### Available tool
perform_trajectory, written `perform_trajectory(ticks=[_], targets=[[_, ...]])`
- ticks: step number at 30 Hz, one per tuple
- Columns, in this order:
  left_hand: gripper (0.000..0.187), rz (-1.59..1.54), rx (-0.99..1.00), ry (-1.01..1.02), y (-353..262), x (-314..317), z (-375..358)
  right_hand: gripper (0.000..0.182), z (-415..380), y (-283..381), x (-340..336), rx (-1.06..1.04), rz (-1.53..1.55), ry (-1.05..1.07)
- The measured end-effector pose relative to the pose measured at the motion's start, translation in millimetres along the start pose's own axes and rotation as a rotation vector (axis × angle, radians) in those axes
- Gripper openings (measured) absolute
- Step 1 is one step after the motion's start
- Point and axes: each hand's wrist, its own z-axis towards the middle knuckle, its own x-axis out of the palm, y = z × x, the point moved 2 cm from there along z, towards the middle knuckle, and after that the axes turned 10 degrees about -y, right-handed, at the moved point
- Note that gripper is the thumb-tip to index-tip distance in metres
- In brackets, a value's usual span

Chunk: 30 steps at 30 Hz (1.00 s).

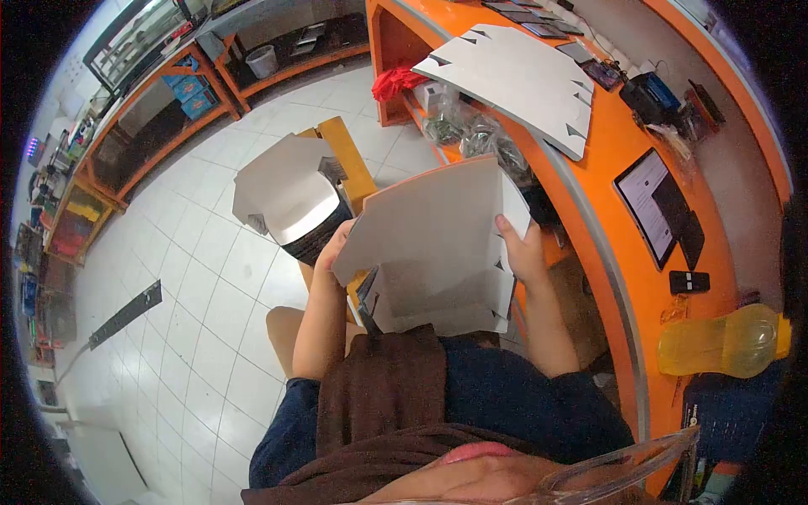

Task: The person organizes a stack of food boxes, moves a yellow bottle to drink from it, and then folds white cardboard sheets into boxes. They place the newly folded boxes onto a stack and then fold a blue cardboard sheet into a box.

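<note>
I hold a flat grey cardboard box blank in front of me, partly folded, with its lower flaps bent over my lap. My left hand grips its left edge, mostly hidden behind the sheet. My right hand grips its right edge, thumb on the front face. A stack of the same white die-cut blanks lies on the orange counter ahead to the right. Another pile of blanks rests on a wooden stool to my left.
On the counter lie a tablet, a black phone, a yellow bottle and dark gadgets. Plastic bags and a red cloth sit under the counter. White tiled floor spreads left, with orange shelving along the far wall.
</note>
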Motion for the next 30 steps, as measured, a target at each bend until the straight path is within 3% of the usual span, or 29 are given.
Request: perform_trajectory(ticks=[4, 7, 8, 12, 15, 16, 19, 20, 24, 25, 27, 28, 30], targets=[[0.087, 0.187, 0.045, 0.006, -31, 48, -3, 0.033, -1, 0, -1, -0.044, -0.092, -0.044], [0.084, 0.327, -0.038, -0.058, -36, 63, -5, 0.032, -12, 28, -1, -0.104, -0.24, -0.026], [0.075, 0.387, 0.012, -0.062, -40, 68, -4, 0.032, -14, 30, -1, -0.098, -0.202, -0.003], [0.053, 0.472, -0.011, -0.454, -31, 60, 9, 0.035, -26, 36, -5, -0.052, -0.121, 0.153], [0.047, 0.447, -0.011, -0.475, -20, 43, 17, 0.04, -27, 37, -7, -0.034, -0.126, 0.253], [0.048, 0.468, -0.01, -0.465, -19, 40, 17, 0.041, -25, 38, -7, -0.036, -0.13, 0.272], [0.052, 0.485, -0.044, -0.311, -35, 51, 9, 0.047, -5, 72, -5, -0.427, -0.109, -0.047], [0.063, 0.464, -0.104, -0.215, -41, 53, 6, 0.048, 3, 86, -6, -0.5, -0.222, -0.006], [0.076, 0.494, -0.157, -0.045, -41, 34, 10, 0.042, 43, 106, 6, -0.76, -0.553, 0.206], [0.066, 0.478, -0.222, -0.075, -43, 31, 19, 0.038, 51, 104, 13, -0.82, -0.607, 0.273], [0.053, -0.015, -0.262, -0.087, -53, 39, 24, 0.027, 63, 104, 28, -0.749, -0.584, 0.431], [0.044, 0.096, -0.321, -0.199, -63, 44, 30, 0.023, 64, 105, 35, -0.716, -0.571, 0.512], [0.046, 0.9, -0.308, 0.117, -96, 76, 58, 0.02, 58, 113, 45, -0.729, -0.572, 0.569]])
